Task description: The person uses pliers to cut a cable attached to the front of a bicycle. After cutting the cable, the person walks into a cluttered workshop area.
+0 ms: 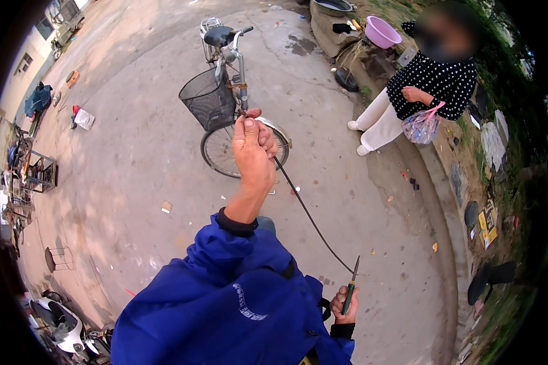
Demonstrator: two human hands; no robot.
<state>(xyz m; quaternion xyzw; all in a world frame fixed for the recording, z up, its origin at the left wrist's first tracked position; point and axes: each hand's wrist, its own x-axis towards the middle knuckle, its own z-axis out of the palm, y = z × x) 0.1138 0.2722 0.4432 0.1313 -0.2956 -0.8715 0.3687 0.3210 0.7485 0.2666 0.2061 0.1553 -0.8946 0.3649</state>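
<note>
My left hand (pixel 256 146) is raised in the middle, closed in a fist around the upper end of a thin black cable (pixel 313 224). From there the cable slants down to the right and meets the jaws of green-handled pliers (pixel 349 294). My right hand (pixel 345 305), low and close to my body, grips these pliers with the pointed tip upward. Whether the jaws clamp the cable is too small to tell. Behind my left hand stands a bicycle (pixel 242 73) with a black mesh basket (pixel 208 100); my fist covers part of its front.
On the right a person (pixel 435 85) in a dotted top holds a clear bag (pixel 422 126). Behind them a pink basin (pixel 382 31) rests on a raised edge. A stool (pixel 58 258), metal rack (pixel 41 172) and white scooter (pixel 64 322) line the left side. Concrete ground lies between.
</note>
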